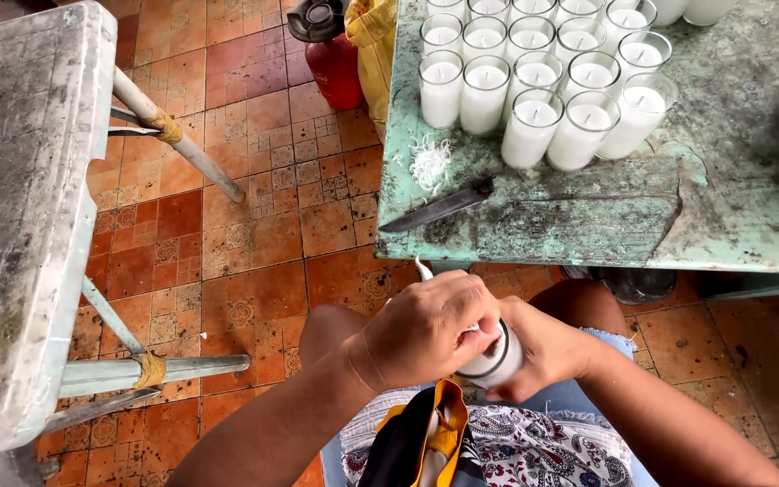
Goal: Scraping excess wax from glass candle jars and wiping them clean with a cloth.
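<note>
1. The left hand (426, 329) is curled over the top of a glass candle (496, 359), fingers wrapped around its rim. The right hand (543, 347) cups the same jar from the other side and below, fingers closed on its wall. Both hold it above the lap, off the table, just in front of the table's near edge.
2. Most of the candle is hidden by the two hands: only a white wax-filled curve with a dark rim line shows. A thin white tip (422, 268) pokes up behind the left hand; what it is cannot be told.
3. A patterned cloth (534, 446) with a yellow and black strap lies over the lap, cut off by the bottom of the frame.
4. The green table (732, 216) is worn, its paint scratched and flaking. Its near left corner is bare apart from a dark-bladed knife (439, 207) lying at a slant close to the edge.
5. Just beyond the knife lies a small heap of white wick trimmings (430, 162).
6. Farther back, clear glass candles (534, 81) filled with white wax stand packed in rows, touching, cut off by the top of the frame.
7. Left of the table, open orange tiled floor (254, 234) runs to a grey stained bench (20, 207) with metal legs.
8. At the far edge stands a red gas bottle (331, 54), partly cut off.
</note>
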